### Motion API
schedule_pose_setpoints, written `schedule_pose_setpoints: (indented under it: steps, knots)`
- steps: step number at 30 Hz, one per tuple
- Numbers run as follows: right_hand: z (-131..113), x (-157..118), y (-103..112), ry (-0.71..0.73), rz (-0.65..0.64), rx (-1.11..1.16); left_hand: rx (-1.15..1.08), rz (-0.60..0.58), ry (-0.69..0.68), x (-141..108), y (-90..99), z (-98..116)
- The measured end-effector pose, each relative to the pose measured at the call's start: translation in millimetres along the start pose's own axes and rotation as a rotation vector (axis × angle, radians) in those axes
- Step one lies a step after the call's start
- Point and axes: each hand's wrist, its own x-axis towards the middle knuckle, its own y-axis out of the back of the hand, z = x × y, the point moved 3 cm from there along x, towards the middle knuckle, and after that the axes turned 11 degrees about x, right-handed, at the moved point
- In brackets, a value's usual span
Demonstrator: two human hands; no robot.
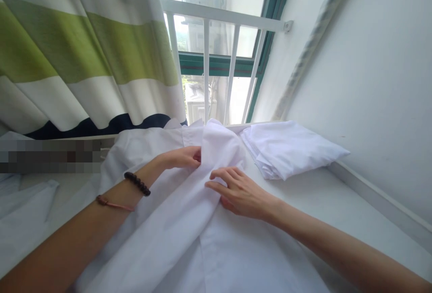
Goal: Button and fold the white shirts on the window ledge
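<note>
A large white garment [162,234], coat-like with seams, lies spread and rumpled on the white surface in front of me. One long fold of it runs diagonally from the lower left up to the middle. My left hand [185,157] is closed at the left edge of this fold, its fingertips partly hidden behind the cloth. On the fold's right side rests my right hand [239,190], fingers apart and slightly bent, the thumb side tucked against the fabric. To the right of the garment lies a folded white cloth item [293,149].
Behind the garment stands a white railing [222,12] before a green-framed window [222,64]. A striped curtain [84,50] hangs at the left. More white cloth [27,212] lies at the lower left. A white wall [381,95] and a raised edge [378,194] border the right side.
</note>
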Motion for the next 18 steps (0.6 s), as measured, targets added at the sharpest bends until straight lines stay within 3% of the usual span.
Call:
schedule_pose_setpoints:
  steps: [3, 6, 9, 12, 14, 16, 18]
  knots:
    - [-0.3, 1.4, -0.5, 0.0, -0.014, 0.022, 0.119, 0.073, -0.003, -19.0, 6.7, -13.5]
    - [-2.5, 2.3, -1.1, 0.034, 0.014, 0.001, 0.368, 0.191, -0.169, -35.4, 4.8, -14.4]
    - [-9.6, 4.9, -3.3, 0.135, 0.052, -0.023, 0.671, 0.154, -0.297, -43.1, -8.3, -10.5]
    - [-11.7, 6.9, -1.2, 0.192, 0.1, 0.06, 0.798, 0.113, -0.321, -42.3, -16.7, -8.6]
    - [-0.7, 5.3, 7.7, 0.065, 0.203, 0.184, 0.747, 0.147, -0.293, -40.7, -15.5, -10.4]
    - [19.8, -0.7, 19.6, -0.216, 0.288, 0.255, 0.656, 0.219, -0.242, -40.5, -11.0, -15.9]
    - [36.5, -8.8, 29.7, -0.436, 0.23, 0.226, 0.638, 0.309, -0.195, -41.9, -6.7, -23.8]
